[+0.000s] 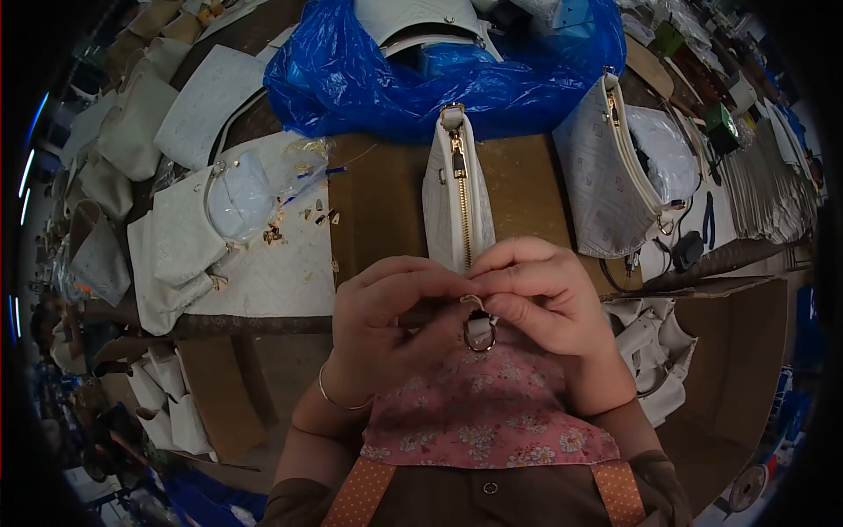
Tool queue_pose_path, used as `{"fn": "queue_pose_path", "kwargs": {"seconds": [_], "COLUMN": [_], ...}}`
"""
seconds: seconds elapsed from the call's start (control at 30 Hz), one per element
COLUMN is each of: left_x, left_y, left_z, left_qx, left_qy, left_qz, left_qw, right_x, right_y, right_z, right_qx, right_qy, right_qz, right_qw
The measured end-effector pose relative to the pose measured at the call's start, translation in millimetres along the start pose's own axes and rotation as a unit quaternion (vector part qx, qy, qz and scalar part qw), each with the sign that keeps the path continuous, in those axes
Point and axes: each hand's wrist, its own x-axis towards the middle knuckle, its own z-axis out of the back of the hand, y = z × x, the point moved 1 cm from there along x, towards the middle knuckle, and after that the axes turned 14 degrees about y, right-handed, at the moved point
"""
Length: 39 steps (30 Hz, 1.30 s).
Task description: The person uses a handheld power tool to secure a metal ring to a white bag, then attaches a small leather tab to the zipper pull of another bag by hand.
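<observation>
A white handbag (438, 206) with a gold zipper (465, 215) stands on the bench, its narrow top running toward me. At its near end, my left hand (386, 303) and my right hand (546, 297) meet with fingertips pinched together. Just below the fingertips hangs a metal D-ring (480, 347) on a short white tab (479, 327). Both hands appear to grip the bag's near end around this tab; the exact contact is hidden by the fingers. The zipper pull (458, 158) lies near the far end.
Small gold metal pieces (274, 235) lie on a white sheet (263, 299) at left, beside white bag parts (184, 228). Blue plastic (351, 79) covers the back. Another handbag (601, 167) and pliers (709, 220) are at right. Boxes with white pieces (659, 351) flank me below.
</observation>
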Motion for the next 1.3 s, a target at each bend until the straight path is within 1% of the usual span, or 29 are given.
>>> {"fn": "queue_pose_path", "kwargs": {"seconds": [0.03, 0.13, 0.27, 0.33, 0.37, 0.43, 0.5, 0.57, 0.6, 0.67, 0.7, 0.77, 0.8, 0.87, 0.9, 0.97, 1.0, 1.07, 1.1, 1.17, 1.2, 1.23, 1.27, 1.3], "left_x": [-0.4, -1.4, -2.6, -4.6, -5.6, -8.9, -14.4, -22.5, -29.5, -46.8, -51.8, -56.3, -53.0, -41.4, -37.2, -28.7, -26.3, -23.3, -23.4, -24.8, -24.9, -24.7, -24.4, -24.1], "left_y": [0.6, 0.4, 4.1, 1.8, -1.9, -8.1, 12.4, 41.0, 58.2, 96.7, 117.8, 153.7, 161.2, 168.8, 170.0, 171.8, 172.1, 169.7, 165.9, 152.1, 137.0, 116.3, 97.8, 83.3], "left_z": [-0.5, -1.1, 0.3, 1.2, 1.8, 5.1, 29.3, 61.4, 78.3, 106.2, 112.4, 121.0, 118.7, 109.5, 111.3, 111.8, 111.9, 112.3, 110.6, 104.0, 95.3, 79.6, 62.8, 46.9], "left_qx": [-0.010, -0.038, -0.056, -0.124, -0.124, -0.217, -0.143, -0.034, -0.032, 0.041, 0.042, 0.150, 0.151, 0.292, 0.292, 0.372, 0.370, 0.347, 0.347, 0.173, 0.174, 0.003, -0.170, -0.172], "left_qy": [-0.015, -0.016, -0.006, 0.013, 0.012, -0.094, -0.175, -0.291, -0.291, -0.333, -0.335, -0.281, -0.282, -0.253, -0.253, -0.195, -0.193, -0.186, -0.185, -0.232, -0.230, -0.220, -0.206, -0.208], "left_qz": [0.005, 0.030, 0.022, 0.053, 0.054, 0.093, 0.032, 0.028, 0.029, 0.144, 0.146, 0.231, 0.231, 0.246, 0.245, 0.217, 0.216, 0.273, 0.273, 0.222, 0.223, 0.161, 0.093, 0.093], "left_qw": [1.000, 0.999, 0.998, 0.991, 0.991, 0.967, 0.974, 0.956, 0.956, 0.931, 0.930, 0.919, 0.919, 0.889, 0.890, 0.881, 0.883, 0.877, 0.878, 0.931, 0.931, 0.962, 0.959, 0.958], "right_x": [0.0, 0.6, 1.3, 0.9, 0.7, 0.4, 0.8, -0.7, -1.1, -0.1, 0.8, 3.2, 4.2, 3.7, 3.4, 2.3, 1.3, 1.9, 2.5, 3.8, 4.1, 4.6, 5.8, 6.8], "right_y": [-0.8, -5.2, -6.5, -5.0, -3.7, -1.3, 0.0, -2.3, -3.5, -5.6, -6.5, -7.4, -7.3, -6.0, -5.4, -4.9, -4.6, -3.5, -3.0, -2.6, -2.5, -2.6, -2.6, -2.1], "right_z": [0.5, 0.1, -3.1, -5.7, -7.3, -10.7, -13.0, -12.4, -12.1, -13.6, -14.8, -16.4, -16.9, -17.5, -17.1, -15.6, -15.2, -16.2, -16.7, -16.3, -16.9, -17.5, -17.5, -17.4], "right_qx": [0.001, 0.015, 0.029, 0.027, 0.006, -0.012, -0.044, -0.052, -0.062, -0.064, -0.068, -0.072, -0.078, -0.079, -0.081, -0.081, -0.079, -0.079, -0.077, -0.083, -0.088, -0.086, -0.083, -0.080], "right_qy": [0.000, 0.011, -0.016, -0.024, -0.031, -0.035, -0.057, -0.057, -0.058, -0.058, -0.058, -0.051, -0.047, -0.048, -0.049, -0.050, -0.049, -0.053, -0.058, -0.054, -0.050, -0.051, -0.048, -0.044], "right_qz": [0.000, -0.009, -0.003, 0.003, 0.000, -0.002, -0.020, -0.015, -0.011, -0.006, -0.001, 0.003, 0.005, 0.000, -0.005, -0.007, -0.009, -0.011, -0.011, -0.011, -0.013, -0.016, -0.011, -0.006], "right_qw": [1.000, 1.000, 0.999, 0.999, 1.000, 0.999, 0.997, 0.997, 0.996, 0.996, 0.996, 0.996, 0.996, 0.996, 0.996, 0.995, 0.996, 0.995, 0.995, 0.995, 0.995, 0.995, 0.995, 0.996]}}
